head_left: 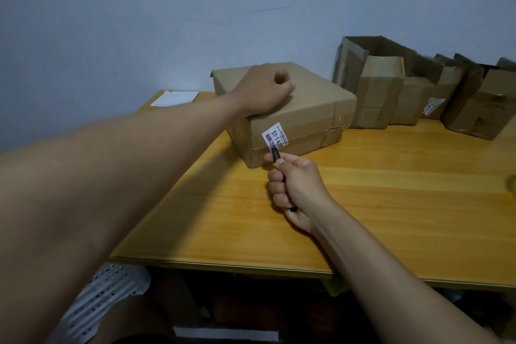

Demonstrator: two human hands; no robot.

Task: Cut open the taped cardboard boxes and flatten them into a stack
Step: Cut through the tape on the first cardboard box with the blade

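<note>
A flat, taped cardboard box (312, 103) lies on the wooden table (391, 204), with a white barcode label (275, 135) on its near side. My left hand (262, 89) rests on the box's top as a fist, fingers curled, holding nothing that shows. My right hand (296, 190) grips a dark-handled cutter (276, 154), whose tip touches the box's near side at the label, along the taped seam. The blade itself is too small to make out.
Several more cardboard boxes (379, 92) stand in a row along the wall at the back right, some with open flaps. A white sheet of paper (174, 98) lies at the table's far left corner. A yellow object (512, 184) shows at the right edge.
</note>
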